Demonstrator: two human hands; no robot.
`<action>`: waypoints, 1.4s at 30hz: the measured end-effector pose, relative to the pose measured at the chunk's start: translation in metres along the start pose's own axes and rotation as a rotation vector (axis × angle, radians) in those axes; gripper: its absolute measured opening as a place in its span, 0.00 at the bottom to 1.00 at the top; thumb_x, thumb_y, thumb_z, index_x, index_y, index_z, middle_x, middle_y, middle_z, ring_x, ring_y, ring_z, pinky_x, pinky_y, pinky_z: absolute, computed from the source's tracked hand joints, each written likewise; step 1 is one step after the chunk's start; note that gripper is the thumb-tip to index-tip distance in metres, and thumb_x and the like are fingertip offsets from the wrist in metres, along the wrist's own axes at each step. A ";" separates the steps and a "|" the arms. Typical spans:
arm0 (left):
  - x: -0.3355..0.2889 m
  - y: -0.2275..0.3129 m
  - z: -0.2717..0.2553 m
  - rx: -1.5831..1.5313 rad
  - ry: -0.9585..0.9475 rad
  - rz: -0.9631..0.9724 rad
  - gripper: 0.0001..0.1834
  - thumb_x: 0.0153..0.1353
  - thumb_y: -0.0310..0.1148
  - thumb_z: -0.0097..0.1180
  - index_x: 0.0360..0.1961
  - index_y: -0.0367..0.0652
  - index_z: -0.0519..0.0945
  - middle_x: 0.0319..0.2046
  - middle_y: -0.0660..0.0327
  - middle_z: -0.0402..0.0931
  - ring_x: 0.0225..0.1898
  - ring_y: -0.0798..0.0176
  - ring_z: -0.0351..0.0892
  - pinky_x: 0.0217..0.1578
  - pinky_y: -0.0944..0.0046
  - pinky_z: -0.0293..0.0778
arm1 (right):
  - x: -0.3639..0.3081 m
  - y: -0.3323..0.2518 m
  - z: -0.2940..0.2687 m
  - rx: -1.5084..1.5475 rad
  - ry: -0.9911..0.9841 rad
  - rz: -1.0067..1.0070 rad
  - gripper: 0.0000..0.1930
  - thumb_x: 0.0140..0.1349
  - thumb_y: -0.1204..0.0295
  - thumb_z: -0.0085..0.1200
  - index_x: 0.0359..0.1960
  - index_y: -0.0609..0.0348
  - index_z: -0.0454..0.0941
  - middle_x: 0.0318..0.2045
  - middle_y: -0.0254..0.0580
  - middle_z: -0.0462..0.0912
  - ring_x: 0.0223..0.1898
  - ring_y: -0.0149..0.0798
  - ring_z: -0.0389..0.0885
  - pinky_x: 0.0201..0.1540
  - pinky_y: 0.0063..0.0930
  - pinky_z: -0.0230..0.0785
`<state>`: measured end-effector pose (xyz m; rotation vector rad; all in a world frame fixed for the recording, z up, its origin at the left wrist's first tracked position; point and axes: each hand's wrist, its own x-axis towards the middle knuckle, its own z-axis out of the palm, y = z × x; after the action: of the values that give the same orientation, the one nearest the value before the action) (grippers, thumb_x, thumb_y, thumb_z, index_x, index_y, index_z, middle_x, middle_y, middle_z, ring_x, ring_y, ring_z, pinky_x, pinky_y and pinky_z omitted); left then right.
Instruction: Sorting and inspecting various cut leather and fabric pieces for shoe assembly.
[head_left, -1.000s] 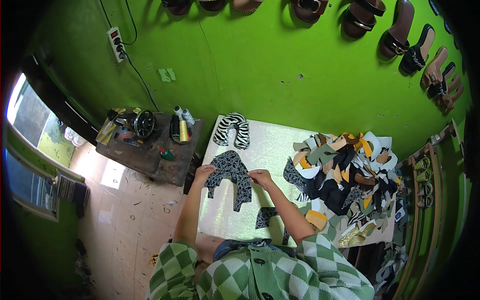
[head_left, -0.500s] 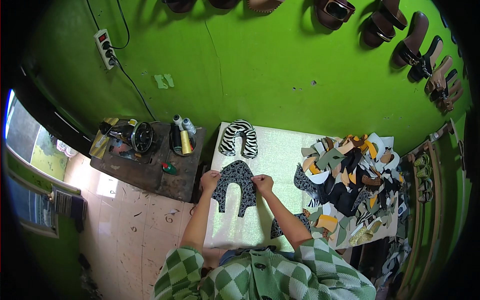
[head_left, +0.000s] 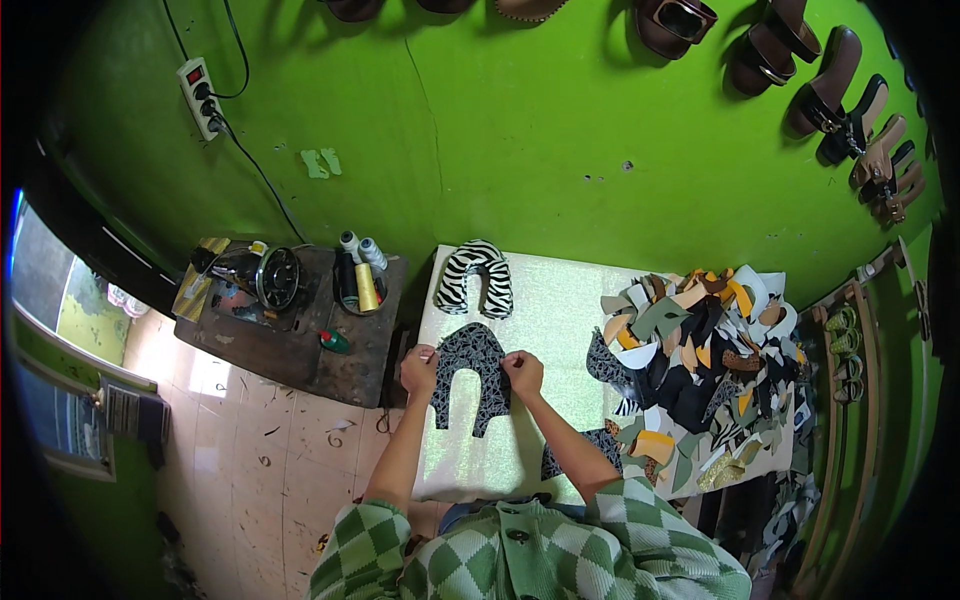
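Observation:
A U-shaped cut piece of black-and-grey patterned material (head_left: 473, 345) lies over the light shimmering table top (head_left: 560, 330), its two legs pointing toward me. My left hand (head_left: 418, 370) pinches its left edge, fingers closed. On the opposite edge, my right hand (head_left: 523, 374) is closed in a pinch too. Just beyond the piece sits a stack of zebra-print U-shaped pieces (head_left: 475, 262). Another dark patterned piece (head_left: 562, 455) lies partly under my right forearm.
A big heap of coloured offcuts (head_left: 690, 370) covers the table's right side. At left, a sewing machine (head_left: 275, 275) and thread cones (head_left: 367, 290) stand on a dark worn table (head_left: 300, 365). Sandals (head_left: 825, 90) hang on the green wall, near a wooden rack (head_left: 850, 430).
Both hands have shifted slightly down along the patterned piece's edges, their fingers curling in more. The piece stays in nearly the same place, and the whole view has shifted a little.

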<state>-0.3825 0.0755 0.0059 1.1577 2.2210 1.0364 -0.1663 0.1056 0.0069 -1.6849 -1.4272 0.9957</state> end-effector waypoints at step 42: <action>-0.221 0.133 0.147 -0.802 -0.663 -0.219 0.18 0.60 0.30 0.54 0.49 0.38 0.67 0.36 0.60 0.75 0.35 0.69 0.75 0.34 0.71 0.74 | -0.045 0.081 -0.225 0.935 -0.285 0.390 0.09 0.54 0.82 0.53 0.33 0.58 0.66 0.25 0.34 0.73 0.27 0.30 0.76 0.32 0.29 0.77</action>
<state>-0.0946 0.0036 0.0238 0.7134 1.1953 1.0820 0.0654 0.0418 0.0431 -1.1286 -0.5738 1.8134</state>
